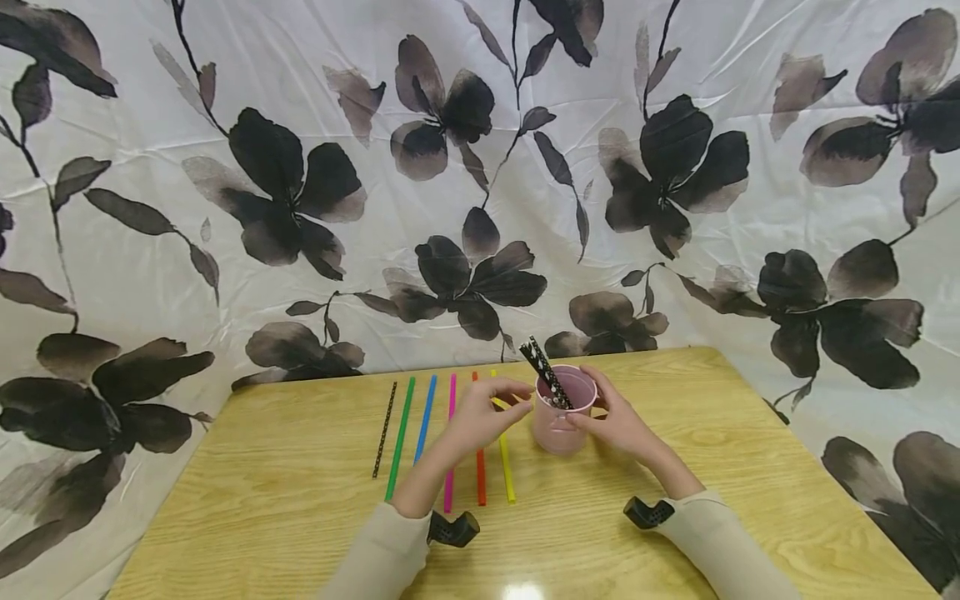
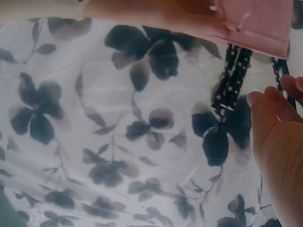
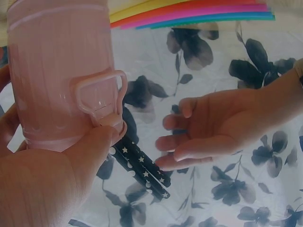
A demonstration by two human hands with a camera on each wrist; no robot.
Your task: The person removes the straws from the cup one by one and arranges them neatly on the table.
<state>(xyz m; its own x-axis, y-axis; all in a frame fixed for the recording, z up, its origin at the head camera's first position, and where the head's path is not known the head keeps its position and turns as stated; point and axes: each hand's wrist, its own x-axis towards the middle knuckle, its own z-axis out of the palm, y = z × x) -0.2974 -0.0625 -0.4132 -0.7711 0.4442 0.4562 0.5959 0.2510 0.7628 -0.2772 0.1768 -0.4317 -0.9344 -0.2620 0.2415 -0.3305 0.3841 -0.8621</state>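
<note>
A pink cup with a small handle stands on the table. My right hand grips its right side, the thumb near the handle and the fingers around the far side. Black straws patterned with white stars and dots lean out of the cup toward the left. My left hand hovers just left of the cup, above the coloured straws, its fingers loosely bent. In the right wrist view, the left hand shows no object in its fingers, close to the tips of the black straws.
On the wooden table lies a row of straws: a black patterned straw, a green straw, a blue straw, a pink straw, a red straw and a yellow straw. Behind hangs a floral cloth.
</note>
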